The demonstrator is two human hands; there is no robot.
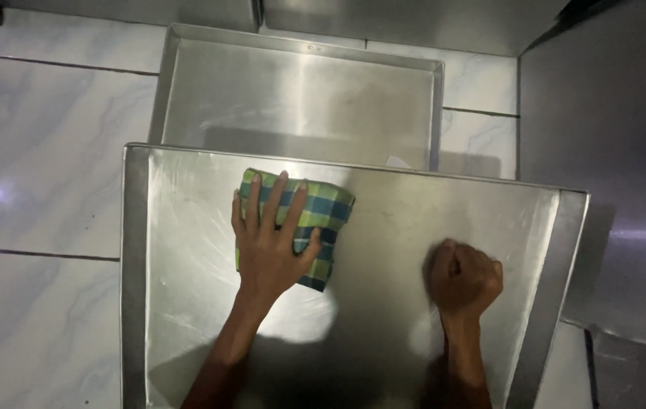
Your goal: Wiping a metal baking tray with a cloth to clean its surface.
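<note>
Nearest to the camera is a large steel tray [187, 318], which fills the lower half of the view. Its surface is shiny and shows faint streaks. Both forearms come in from 6 o'clock and rest on it.

The right hand [463, 280] is at about 4 o'clock from the tray's middle. It is clenched into a fist and presses on the bare metal; it holds nothing that I can see. It is well apart from the cloth.

The left hand [270, 235] is at about 10 o'clock from the tray's middle. It is flat and spread, palm down, with the fingers pointing to 12 o'clock. It presses on a folded cloth [327, 212] with green, yellow and dark blue checks. The cloth lies directly under this hand, so the left hand is clearly the nearer one. The cloth sticks out past the hand toward 2 o'clock and toward 5 o'clock. Its long axis runs roughly from 11 o'clock down to 5 o'clock, a little tilted against the tray's far rim. The cloth is close to that rim but I cannot tell if it touches it.

Farther away, at 12 o'clock, a second tray [300, 98] lies on the floor [50, 151], partly hidden by the first one. The floor has pale marbled tiles. At 2 o'clock stands a steel cabinet [611, 136], and more steel panels are at the top edge.
</note>
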